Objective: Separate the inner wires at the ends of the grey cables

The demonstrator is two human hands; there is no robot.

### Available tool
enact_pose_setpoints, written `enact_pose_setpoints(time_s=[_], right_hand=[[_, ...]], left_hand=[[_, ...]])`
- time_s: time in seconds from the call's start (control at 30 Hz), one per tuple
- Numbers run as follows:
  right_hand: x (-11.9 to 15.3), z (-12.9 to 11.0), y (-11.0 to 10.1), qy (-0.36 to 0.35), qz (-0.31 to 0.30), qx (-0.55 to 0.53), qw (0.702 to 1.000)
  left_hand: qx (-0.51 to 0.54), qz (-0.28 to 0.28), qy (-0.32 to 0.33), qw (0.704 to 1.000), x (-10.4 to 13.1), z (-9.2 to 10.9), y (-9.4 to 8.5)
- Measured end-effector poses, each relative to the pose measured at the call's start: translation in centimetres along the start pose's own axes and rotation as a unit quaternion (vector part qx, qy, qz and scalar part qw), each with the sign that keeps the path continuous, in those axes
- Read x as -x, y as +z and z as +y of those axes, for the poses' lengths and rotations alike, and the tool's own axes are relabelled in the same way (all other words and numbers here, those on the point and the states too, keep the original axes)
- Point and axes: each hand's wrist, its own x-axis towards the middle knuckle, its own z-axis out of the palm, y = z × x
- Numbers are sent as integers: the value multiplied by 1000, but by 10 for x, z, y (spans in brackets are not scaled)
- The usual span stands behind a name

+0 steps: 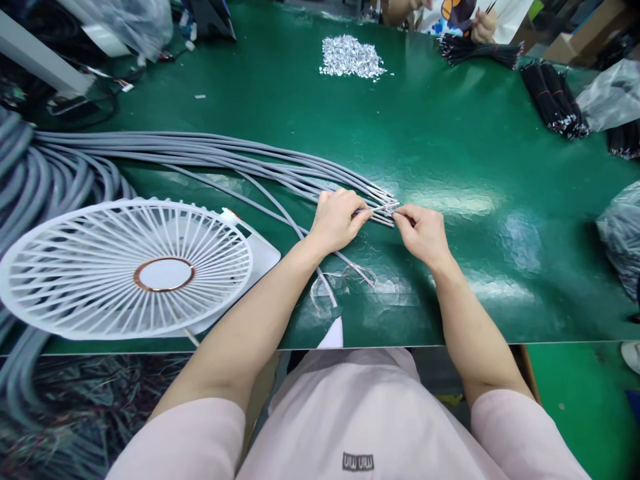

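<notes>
A bundle of grey cables (210, 150) runs across the green table from the left, its whitish cut ends gathered near the middle. My left hand (339, 219) is closed, thumb and finger pinching a cable near its stripped end. To the right of the cable ends, my right hand (423, 233) is also closed, pinching the thin strands at that cable's tip. Exactly which strands it grips is too small to tell. Closer to my body lie two separate cable ends, one grey cable (327, 290) and another with frayed pale threads (367, 275).
A white desk fan (165, 275) lies at the left front. Thick grey cable coils (40, 173) stand behind it. At the back is a heap of silvery scraps (351, 57). Black wire bundles (555, 100) lie at the back right, near another person's hand (483, 27).
</notes>
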Motion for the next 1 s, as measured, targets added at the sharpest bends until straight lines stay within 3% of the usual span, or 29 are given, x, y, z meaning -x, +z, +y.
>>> enact_pose_setpoints(time_s=[0.07,0.23,0.47,0.73,1.0], right_hand=[[4,-11,3,-17,0,-55,998],[18,-42,-5,-123,-95,-176,972],[5,-16,3,34,-44,-107,993],[2,-11,15,93,-32,-165,981],[1,-9,16,105,-32,-191,975]], left_hand=[[-14,-3,0,1000,0,-2,4],[-19,8,-37,999,-3,-3,12],[83,49,-97,991,-2,2,0],[69,54,-92,992,0,2,1],[45,46,-80,995,-1,3,2]])
